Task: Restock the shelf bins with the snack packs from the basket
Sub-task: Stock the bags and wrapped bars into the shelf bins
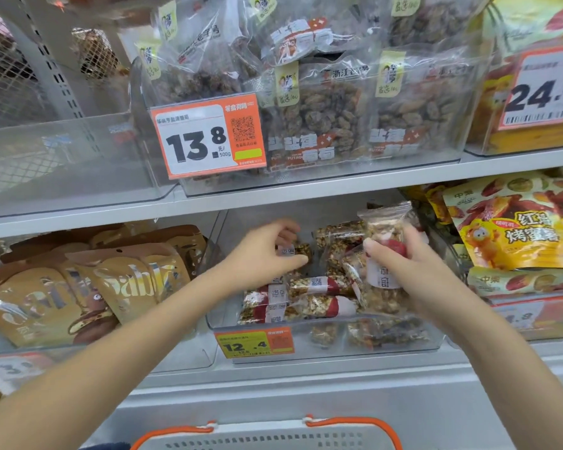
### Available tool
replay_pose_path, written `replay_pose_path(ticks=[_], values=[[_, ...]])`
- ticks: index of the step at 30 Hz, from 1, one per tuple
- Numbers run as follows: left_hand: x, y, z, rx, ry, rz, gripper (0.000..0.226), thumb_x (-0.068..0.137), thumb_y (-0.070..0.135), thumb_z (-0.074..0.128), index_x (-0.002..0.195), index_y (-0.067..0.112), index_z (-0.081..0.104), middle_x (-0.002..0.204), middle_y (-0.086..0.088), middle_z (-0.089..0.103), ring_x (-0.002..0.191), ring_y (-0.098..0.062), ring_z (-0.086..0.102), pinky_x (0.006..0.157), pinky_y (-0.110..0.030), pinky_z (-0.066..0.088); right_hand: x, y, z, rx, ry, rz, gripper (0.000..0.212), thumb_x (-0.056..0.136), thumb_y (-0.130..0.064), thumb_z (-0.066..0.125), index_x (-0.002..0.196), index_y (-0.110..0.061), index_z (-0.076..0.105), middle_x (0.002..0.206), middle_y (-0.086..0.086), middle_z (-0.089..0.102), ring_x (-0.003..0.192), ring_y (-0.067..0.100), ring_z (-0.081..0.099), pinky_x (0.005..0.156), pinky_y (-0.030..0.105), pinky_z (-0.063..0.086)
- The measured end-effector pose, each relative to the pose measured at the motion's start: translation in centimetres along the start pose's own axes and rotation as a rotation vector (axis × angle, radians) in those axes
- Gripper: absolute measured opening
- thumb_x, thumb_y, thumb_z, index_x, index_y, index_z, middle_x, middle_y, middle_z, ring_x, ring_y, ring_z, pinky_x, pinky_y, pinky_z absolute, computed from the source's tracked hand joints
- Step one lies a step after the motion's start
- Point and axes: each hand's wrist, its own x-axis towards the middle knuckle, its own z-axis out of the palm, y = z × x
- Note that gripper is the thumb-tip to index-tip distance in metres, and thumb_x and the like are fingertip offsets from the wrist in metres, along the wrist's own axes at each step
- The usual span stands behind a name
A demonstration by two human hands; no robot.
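Observation:
A clear shelf bin (322,347) on the lower shelf holds several clear nut-snack packs (309,303) with red and white labels. My left hand (267,254) reaches into the bin and pinches a small pack (298,250) near the back. My right hand (403,264) grips a larger upright snack pack (384,235) at the bin's right side, its top sticking up above the others. The grey basket (267,438) with orange handles shows at the bottom edge; its contents are hidden.
Left of the bin lie brown cookie bags (88,293). To the right are yellow sweet-potato packs (514,228). The upper shelf carries a bin of raisin bags (338,118) with a 13.8 price tag (208,138), and an unfilled clear bin (62,157) to the left.

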Motion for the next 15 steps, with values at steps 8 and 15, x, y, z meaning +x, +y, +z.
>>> replay_pose_path(ticks=[8, 15], values=[[-6.1, 1.5, -0.2, 0.259, -0.007, 0.516, 0.059, 0.081, 0.024, 0.069, 0.133, 0.034, 0.044, 0.150, 0.005, 0.031, 0.134, -0.012, 0.031, 0.109, -0.036, 0.033, -2.8, -0.2, 5.5, -0.270, -0.337, 0.089, 0.072, 0.073, -0.024, 0.080, 0.117, -0.029, 0.023, 0.110, 0.000, 0.052, 0.092, 0.010, 0.060, 0.081, 0.031, 0.054], [-9.1, -2.2, -1.4, 0.463, 0.114, 0.312, 0.059, 0.079, 0.050, 0.064, 0.129, 0.028, 0.042, 0.128, 0.011, 0.047, 0.114, -0.012, 0.045, 0.094, -0.036, 0.042, -2.7, -1.4, 7.9, -0.910, -0.119, -0.289, 0.036, 0.069, -0.049, 0.076, 0.094, -0.033, 0.054, 0.083, -0.013, 0.062, 0.075, 0.007, 0.058, 0.065, 0.034, 0.050]])
